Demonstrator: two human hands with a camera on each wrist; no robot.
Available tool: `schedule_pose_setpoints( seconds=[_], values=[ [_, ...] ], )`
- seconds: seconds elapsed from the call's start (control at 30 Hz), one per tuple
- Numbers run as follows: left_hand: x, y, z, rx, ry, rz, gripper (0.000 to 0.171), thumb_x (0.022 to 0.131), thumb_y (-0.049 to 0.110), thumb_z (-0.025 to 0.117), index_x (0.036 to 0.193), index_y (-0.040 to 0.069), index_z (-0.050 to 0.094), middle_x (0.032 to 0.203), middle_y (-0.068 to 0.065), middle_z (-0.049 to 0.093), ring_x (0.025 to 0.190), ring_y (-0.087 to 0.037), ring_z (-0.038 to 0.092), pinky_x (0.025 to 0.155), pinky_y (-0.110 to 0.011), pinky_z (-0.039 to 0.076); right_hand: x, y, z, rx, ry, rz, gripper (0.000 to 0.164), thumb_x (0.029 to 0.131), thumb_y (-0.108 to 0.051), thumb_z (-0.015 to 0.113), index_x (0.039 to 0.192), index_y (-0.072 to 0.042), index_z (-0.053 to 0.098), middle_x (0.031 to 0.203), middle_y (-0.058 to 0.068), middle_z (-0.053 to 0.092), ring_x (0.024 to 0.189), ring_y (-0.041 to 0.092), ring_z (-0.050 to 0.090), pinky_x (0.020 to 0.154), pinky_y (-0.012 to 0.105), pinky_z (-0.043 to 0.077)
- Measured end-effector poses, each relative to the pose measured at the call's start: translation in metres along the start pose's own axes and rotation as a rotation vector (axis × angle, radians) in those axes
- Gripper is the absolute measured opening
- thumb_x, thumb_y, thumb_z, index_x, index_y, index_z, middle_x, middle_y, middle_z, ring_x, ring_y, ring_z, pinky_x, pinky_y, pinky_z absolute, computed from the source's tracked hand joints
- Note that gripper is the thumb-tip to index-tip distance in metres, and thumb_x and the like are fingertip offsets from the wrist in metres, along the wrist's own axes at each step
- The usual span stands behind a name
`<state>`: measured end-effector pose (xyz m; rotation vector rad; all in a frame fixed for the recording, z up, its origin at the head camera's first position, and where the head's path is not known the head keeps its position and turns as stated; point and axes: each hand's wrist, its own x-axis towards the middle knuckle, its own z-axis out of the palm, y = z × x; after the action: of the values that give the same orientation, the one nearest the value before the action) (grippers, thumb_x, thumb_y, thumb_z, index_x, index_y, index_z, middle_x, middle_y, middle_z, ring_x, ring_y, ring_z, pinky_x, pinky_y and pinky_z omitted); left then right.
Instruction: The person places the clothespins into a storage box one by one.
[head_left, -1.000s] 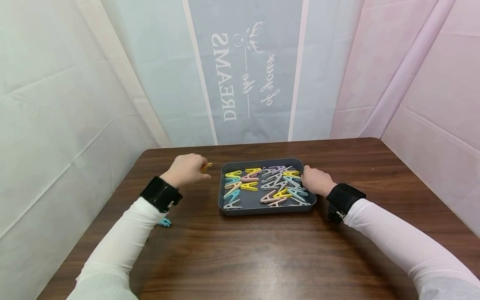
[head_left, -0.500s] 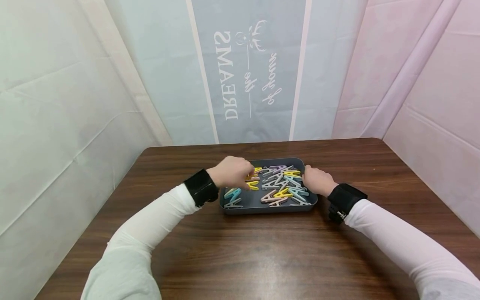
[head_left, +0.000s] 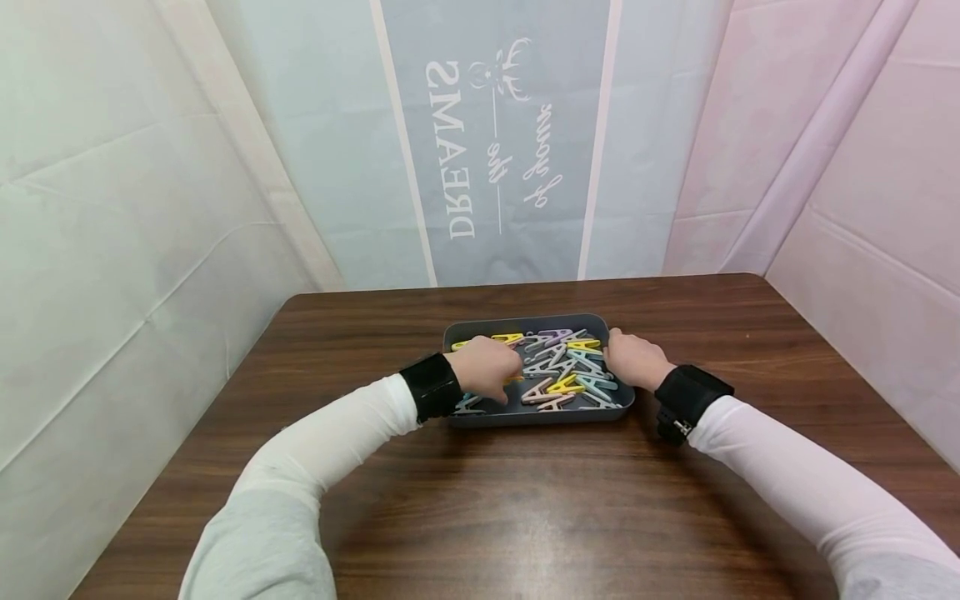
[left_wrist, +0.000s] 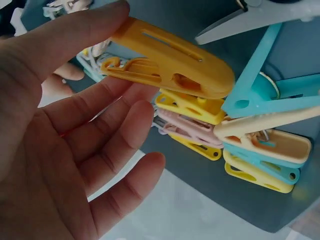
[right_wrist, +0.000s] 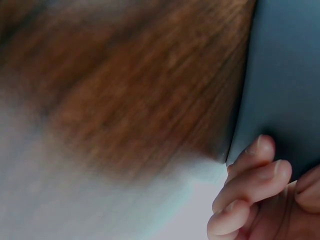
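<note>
My left hand [head_left: 486,367] is over the left half of a dark grey tray [head_left: 540,420]. In the left wrist view, its thumb and index finger pinch an orange clothespin [left_wrist: 175,57], the other fingers spread loosely. Just below and beside that clothespin lie a turquoise clothespin [left_wrist: 250,90], a beige one [left_wrist: 280,142], a pink one [left_wrist: 187,127] and yellow ones [left_wrist: 192,106]. At the tray's right side, my right hand [head_left: 636,360] grips the wall; the right wrist view has its curled fingers [right_wrist: 255,180] against the outer face.
Several clothespins in grey, yellow, blue, pink and purple fill the tray's right half, such as a yellow clothespin [head_left: 564,384]. The tray stands on a brown wooden table [head_left: 525,508]. Pale printed cloth [head_left: 495,167] hangs behind, and white cloth [head_left: 135,275] hangs at the left.
My left hand has moved right from beside the tray to above its left half, then down and nearer, carrying the orange clothespin. The right hand has stayed at the tray's right side.
</note>
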<state>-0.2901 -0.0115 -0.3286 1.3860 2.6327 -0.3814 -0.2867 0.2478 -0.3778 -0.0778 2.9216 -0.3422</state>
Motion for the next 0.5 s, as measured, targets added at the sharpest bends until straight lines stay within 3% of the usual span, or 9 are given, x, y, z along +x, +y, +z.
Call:
schedule_pose_setpoints(
  seconds=[0.13, 0.33, 0.5],
  values=[
    [0.005, 0.001, 0.003, 0.033, -0.009, -0.012, 0.028, 0.082, 0.039, 0.078, 0.099, 0.017, 0.070, 0.083, 0.007, 0.062, 0.073, -0.008, 0.055, 0.062, -0.024, 0.045, 0.000, 0.000, 0.000, 0.006, 0.003, 0.003, 0.041, 0.101, -0.014, 0.043, 0.125, 0.019, 0.039, 0.098, 0.025, 0.059, 0.076, 0.029, 0.058, 0.065, 0.043, 0.050],
    [0.011, -0.001, 0.007, 0.053, -0.003, -0.026, 0.028, 0.083, 0.038, 0.077, 0.078, 0.017, 0.059, 0.069, 0.005, 0.047, 0.062, -0.010, 0.043, 0.052, -0.025, 0.029, 0.000, 0.001, -0.001, -0.009, 0.000, -0.014, 0.047, 0.102, -0.014, 0.042, 0.131, 0.021, 0.035, 0.105, 0.030, 0.060, 0.075, 0.029, 0.059, 0.065, 0.044, 0.051],
    [0.014, -0.001, 0.008, 0.070, 0.003, -0.047, 0.031, 0.084, 0.038, 0.076, 0.075, 0.017, 0.055, 0.069, 0.005, 0.048, 0.062, -0.010, 0.043, 0.052, -0.025, 0.030, 0.000, 0.001, -0.002, -0.014, -0.005, -0.026, 0.049, 0.102, -0.013, 0.041, 0.134, 0.023, 0.032, 0.109, 0.032, 0.059, 0.075, 0.028, 0.059, 0.064, 0.043, 0.051]
  ],
)
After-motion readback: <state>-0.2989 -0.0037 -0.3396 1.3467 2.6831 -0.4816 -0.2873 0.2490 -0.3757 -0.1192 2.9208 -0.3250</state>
